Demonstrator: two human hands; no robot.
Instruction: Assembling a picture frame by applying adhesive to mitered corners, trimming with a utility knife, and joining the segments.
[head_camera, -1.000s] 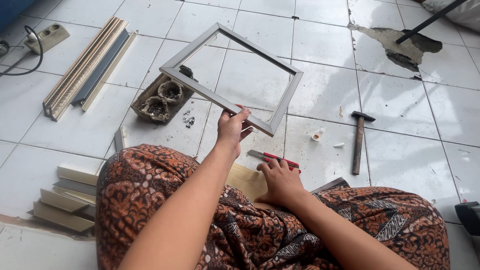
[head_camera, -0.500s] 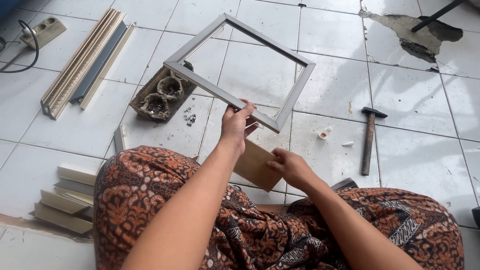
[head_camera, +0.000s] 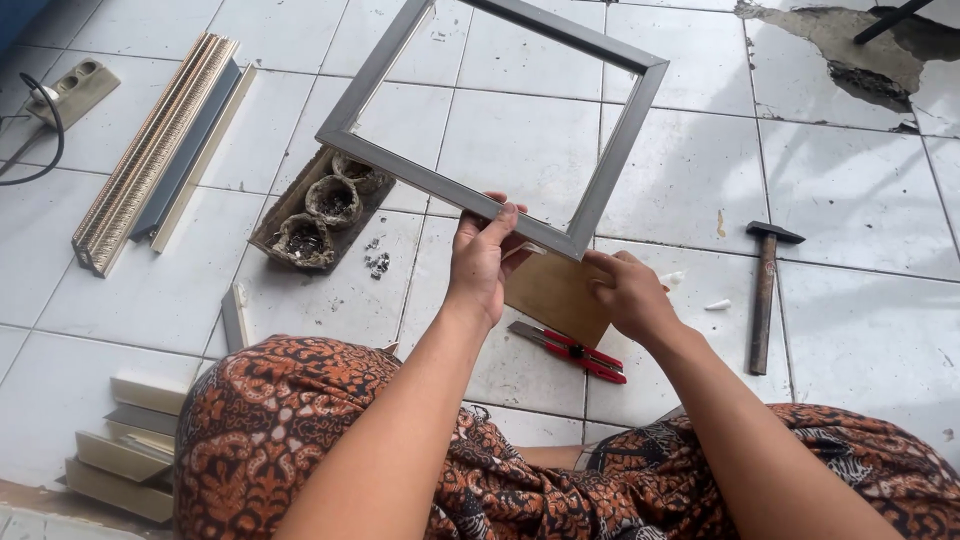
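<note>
Currently one square grey metal-look frame (head_camera: 500, 110), smooth, tilted above the tile floor (head_camera: 850, 320). Left hand (head_camera: 485, 255) pinches its near rail, fingers clamped. Right hand (head_camera: 630, 295) grips one flat brown board (head_camera: 555, 295) just under that rail. One red cutter (head_camera: 570, 352), one hammer (head_camera: 765, 295) on the tiles.

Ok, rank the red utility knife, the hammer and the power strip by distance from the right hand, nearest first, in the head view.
1. Red utility knife: on the tiles just below-left of the right hand.
2. Hammer: on the floor to its right.
3. Power strip: far upper left, by the moulding lengths.
</note>
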